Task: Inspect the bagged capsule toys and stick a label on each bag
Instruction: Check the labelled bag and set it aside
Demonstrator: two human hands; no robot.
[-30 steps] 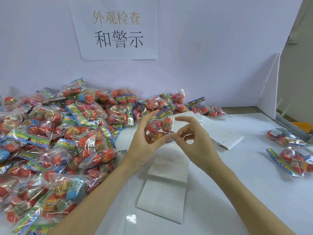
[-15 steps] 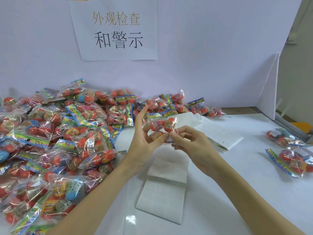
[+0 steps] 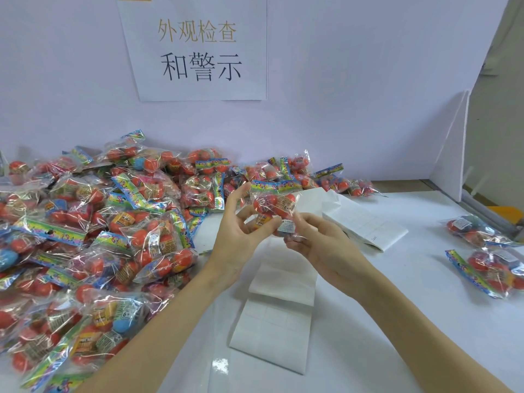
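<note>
- Behind the held bag, a pale wall [image 3: 354, 80] is filling the background, with a white paper sign [image 3: 195, 49] printed in Chinese characters hanging on it above the bag.
- Below the held bag, a glossy white table [image 3: 397, 321] is carrying everything and is catching a small glare spot near its front edge.
- Left of the held bag, a big heap of bagged capsule toys [image 3: 93, 236] is sprawling over the table and reaching round behind the bag to the wall; most capsules are showing red or orange, a few blue.
- Right of the held bag, a white partition panel [image 3: 450, 154] is standing on edge at the table's far corner.
- Under the held bag, a folded strip of label backing paper [image 3: 275, 313] is lying flat, running toward the front edge.
- Behind and right of the held bag, a second folded label sheet [image 3: 365, 222] is lying on the table.
- Far right of the held bag, two separate bags [image 3: 490, 251] are lying apart from the heap, each showing a small white label.
- Raised over the table, the held bag [image 3: 275, 205] is hanging upright between both hands, a small printed label [image 3: 285, 224] showing on its lower part.
- The left hand [image 3: 238, 236] is pinching the bag's left side, thumb in front and fingers behind.
- The right hand [image 3: 320, 248] is curling its fingers and thumb on the bag's lower right corner beside the label.
</note>
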